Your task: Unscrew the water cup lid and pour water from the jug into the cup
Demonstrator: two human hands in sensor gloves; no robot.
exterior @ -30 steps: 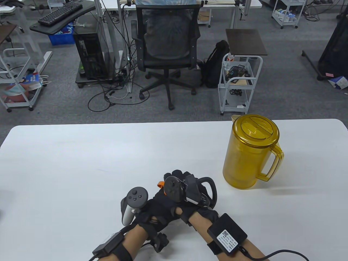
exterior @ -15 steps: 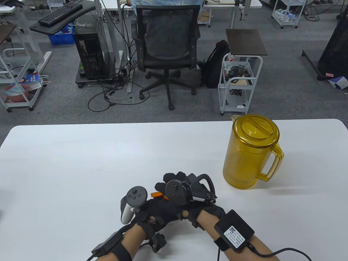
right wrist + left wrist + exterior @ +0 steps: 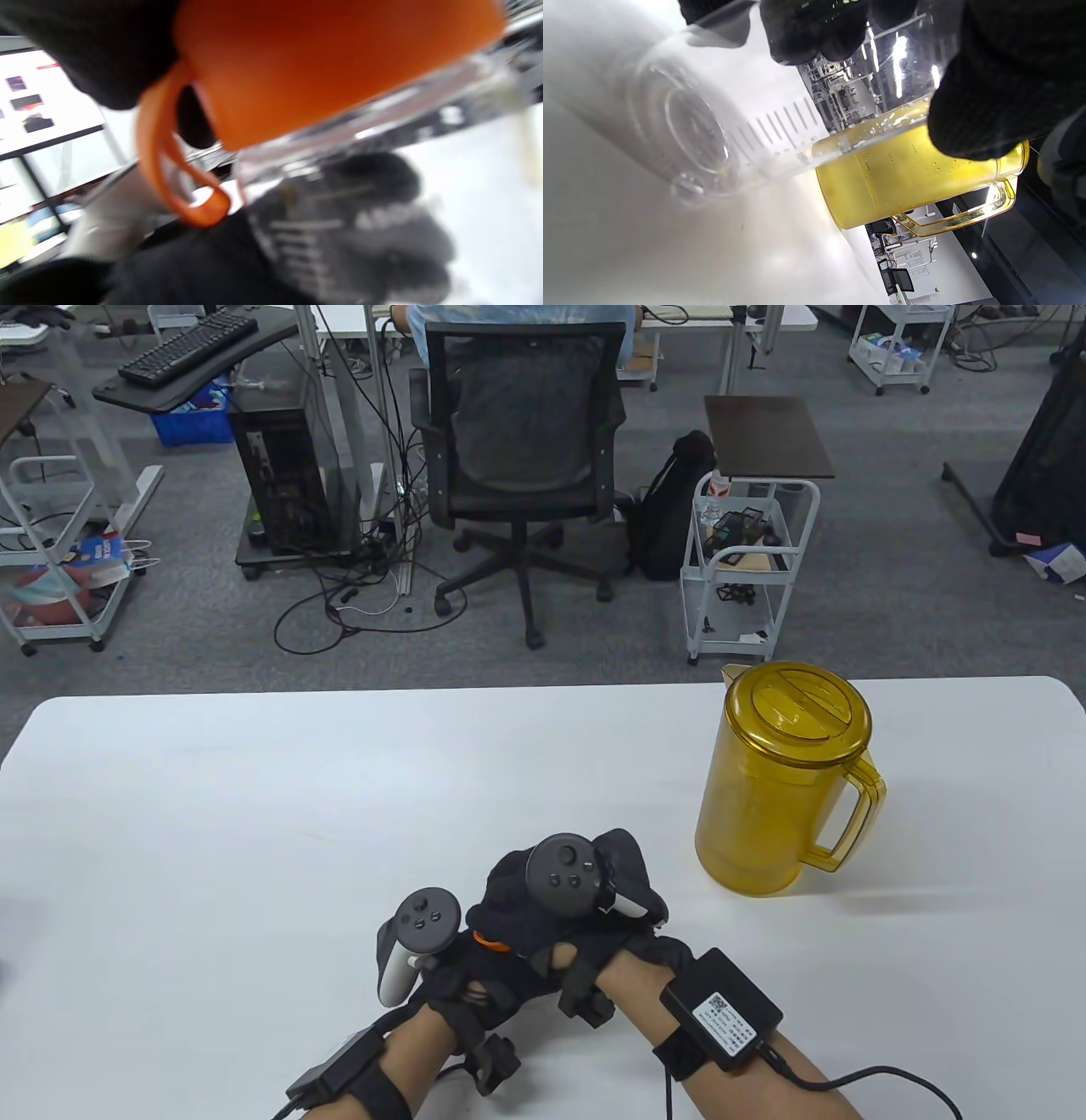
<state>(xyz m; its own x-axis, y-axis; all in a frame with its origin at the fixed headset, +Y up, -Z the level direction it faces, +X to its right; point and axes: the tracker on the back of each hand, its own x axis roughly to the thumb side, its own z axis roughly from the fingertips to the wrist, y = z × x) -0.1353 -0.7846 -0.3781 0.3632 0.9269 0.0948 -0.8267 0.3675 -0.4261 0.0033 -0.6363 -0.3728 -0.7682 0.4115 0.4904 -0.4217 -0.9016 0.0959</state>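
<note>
A clear cup (image 3: 734, 127) with scale marks stands on the white table (image 3: 254, 814), and my left hand (image 3: 462, 976) grips it round the body. In the table view both hands hide the cup. My right hand (image 3: 551, 912) sits on top of it, curled round the orange lid (image 3: 318, 63). Only a sliver of the lid's orange loop (image 3: 488, 940) shows between the hands in the table view. The yellow jug (image 3: 780, 780) with its lid on stands upright to the right, apart from both hands, handle to the right. It also shows through the cup, the jug (image 3: 903, 182).
The table's far edge runs behind the jug. Beyond it on the floor are an office chair (image 3: 517, 475) and a small white cart (image 3: 747, 560). Bare tabletop lies to the left and ahead of the hands.
My right hand has twisted on the lid, its tracker swinging from facing left to facing up. The orange loop has moved toward me. The left hand and the jug have stayed put.
</note>
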